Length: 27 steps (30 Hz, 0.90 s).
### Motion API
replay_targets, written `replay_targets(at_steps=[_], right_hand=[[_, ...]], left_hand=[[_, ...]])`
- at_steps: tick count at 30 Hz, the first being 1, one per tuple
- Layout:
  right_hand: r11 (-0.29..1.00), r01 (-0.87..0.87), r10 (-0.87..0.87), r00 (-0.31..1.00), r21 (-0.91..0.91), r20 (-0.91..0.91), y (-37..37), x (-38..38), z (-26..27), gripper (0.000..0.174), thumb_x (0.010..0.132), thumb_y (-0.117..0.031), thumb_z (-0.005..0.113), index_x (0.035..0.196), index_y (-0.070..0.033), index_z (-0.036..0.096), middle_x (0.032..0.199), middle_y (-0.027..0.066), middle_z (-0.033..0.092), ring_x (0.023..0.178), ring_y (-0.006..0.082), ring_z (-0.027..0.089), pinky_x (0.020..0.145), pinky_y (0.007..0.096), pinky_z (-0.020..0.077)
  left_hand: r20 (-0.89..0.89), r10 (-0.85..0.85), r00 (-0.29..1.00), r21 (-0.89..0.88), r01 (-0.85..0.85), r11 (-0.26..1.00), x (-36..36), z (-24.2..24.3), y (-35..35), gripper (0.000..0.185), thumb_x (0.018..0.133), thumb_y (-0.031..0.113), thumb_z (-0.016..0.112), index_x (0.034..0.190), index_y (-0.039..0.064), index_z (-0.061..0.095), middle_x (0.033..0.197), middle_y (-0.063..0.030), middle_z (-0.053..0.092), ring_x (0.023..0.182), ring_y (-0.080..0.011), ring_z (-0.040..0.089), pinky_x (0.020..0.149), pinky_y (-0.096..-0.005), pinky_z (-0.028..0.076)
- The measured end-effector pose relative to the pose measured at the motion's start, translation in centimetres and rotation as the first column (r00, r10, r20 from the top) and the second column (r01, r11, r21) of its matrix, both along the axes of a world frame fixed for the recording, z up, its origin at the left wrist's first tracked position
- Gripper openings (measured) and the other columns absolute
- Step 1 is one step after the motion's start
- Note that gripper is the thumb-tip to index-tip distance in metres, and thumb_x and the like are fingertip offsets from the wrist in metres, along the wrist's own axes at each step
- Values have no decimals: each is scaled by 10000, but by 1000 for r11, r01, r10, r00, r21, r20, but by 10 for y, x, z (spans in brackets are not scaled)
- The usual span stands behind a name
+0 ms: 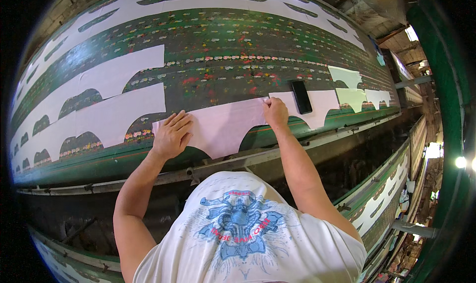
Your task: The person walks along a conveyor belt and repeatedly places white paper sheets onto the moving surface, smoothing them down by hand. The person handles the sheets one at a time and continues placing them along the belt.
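A pale pink cut fabric piece (223, 125) with curved cut-outs lies along the near edge of a long green printing table (208, 86). On its left end my left hand (171, 136) rests flat, fingers extended. My right hand (276, 112) pinches the upper right corner between thumb and fingers. Just right of that hand lies another pale piece (321, 100), with a black smartphone (301, 97) on top. To the left, two rows of white pieces (143, 100) are laid out, apart from the pink piece's left end.
Colourful print residue marks the table surface. A metal rail (219, 167) runs along the near edge. Pale green pieces (349, 97) lie farther right, and a white fabric row (178, 4) lines the far side. Another table with cut pieces (383, 197) stands at lower right.
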State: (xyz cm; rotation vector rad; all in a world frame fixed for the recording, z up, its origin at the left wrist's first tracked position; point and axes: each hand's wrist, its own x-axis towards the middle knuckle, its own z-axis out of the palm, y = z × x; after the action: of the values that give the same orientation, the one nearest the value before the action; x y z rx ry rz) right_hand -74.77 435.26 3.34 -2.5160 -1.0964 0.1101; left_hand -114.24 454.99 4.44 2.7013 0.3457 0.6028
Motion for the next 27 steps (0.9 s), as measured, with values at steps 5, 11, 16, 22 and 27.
replay_targets(at_steps=[5, 11, 16, 22, 27], right_hand=[[987, -26, 41, 995, -159, 94, 4, 19, 3, 198, 946, -251, 730, 954, -56, 765, 1028, 189, 767, 977, 411, 761, 869, 544, 608], [761, -552, 642, 719, 340, -268, -5, -6, 42, 115, 852, -43, 764, 829, -48, 652, 1006, 114, 747, 1002, 284, 735, 871, 395, 589], [601, -448, 641, -223, 662, -734, -36, -37, 89, 204, 920, 66, 736, 799, -19, 595, 1055, 118, 743, 990, 172, 692, 894, 320, 563], [690, -387, 550, -268, 611, -791, -51, 25, 103, 144, 892, 108, 783, 924, -26, 739, 987, 73, 733, 913, 128, 698, 782, 264, 557], [707, -526, 573, 34, 473, -819, -37, 83, 105, 195, 875, 85, 696, 1022, -5, 786, 956, 36, 709, 869, 103, 663, 765, 260, 534]], left_hand=[[-37, 24, 999, 5, -23, 1000, 5, 1, -3, 382, 966, 184, 760, 1326, 58, 746, 1539, -127, 674, 1516, -370, 564, 1238, -547, 450], [-122, 188, 974, -117, -203, 972, 14, -3, -11, 431, 951, 93, 746, 1382, 85, 724, 1582, -104, 642, 1558, -369, 512, 1246, -533, 434], [-97, 328, 940, -19, -332, 943, 31, 32, -30, 487, 846, -62, 760, 1307, 95, 771, 1415, -96, 730, 1429, -342, 615, 1254, -528, 420], [-279, 516, 810, -198, -575, 794, -20, 76, -32, 129, 863, -8, 777, 971, 43, 825, 978, -96, 785, 1058, -322, 704, 1159, -468, 478], [-244, 718, 652, -524, -712, 468, -38, 86, -20, 96, 956, 51, 800, 1032, 2, 832, 919, -55, 792, 889, -129, 702, 809, -307, 551]])
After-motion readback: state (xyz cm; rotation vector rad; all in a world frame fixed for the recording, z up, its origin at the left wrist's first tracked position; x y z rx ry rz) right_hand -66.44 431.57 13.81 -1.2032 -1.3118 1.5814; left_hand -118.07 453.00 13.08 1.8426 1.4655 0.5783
